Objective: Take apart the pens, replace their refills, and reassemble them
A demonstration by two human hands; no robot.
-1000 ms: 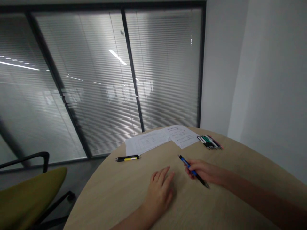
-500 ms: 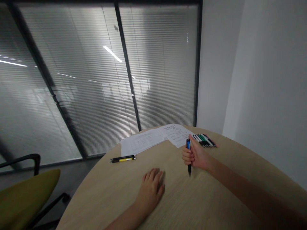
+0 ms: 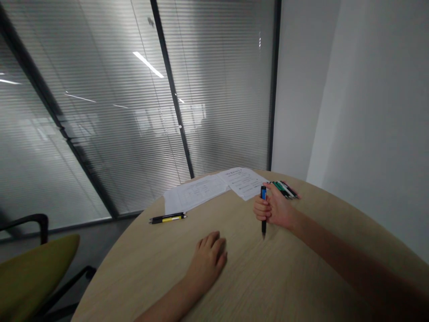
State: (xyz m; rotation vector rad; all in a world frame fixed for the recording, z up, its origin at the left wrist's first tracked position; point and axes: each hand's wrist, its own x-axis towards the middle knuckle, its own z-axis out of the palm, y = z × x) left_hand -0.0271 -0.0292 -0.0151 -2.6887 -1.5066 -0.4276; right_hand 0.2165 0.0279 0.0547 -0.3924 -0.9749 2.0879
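My right hand (image 3: 275, 209) is closed in a fist round a blue and black pen (image 3: 263, 210), held upright with its tip down just above the round wooden table (image 3: 268, 286). My left hand (image 3: 208, 259) lies flat on the table with its fingers stretched out, holding nothing. Just behind my right hand lies a row of several pens (image 3: 284, 189). A yellow and black pen (image 3: 167, 218) lies further left, near the table's far edge.
Printed paper sheets (image 3: 214, 190) lie at the table's far edge. A yellow-green office chair (image 3: 30, 273) stands at the lower left. Glass partitions with blinds (image 3: 134, 112) and a white wall (image 3: 368, 98) close the room behind.
My right hand turned the blue pen from a slant to upright and moved it away from me, toward the row of pens. My left hand stayed flat.
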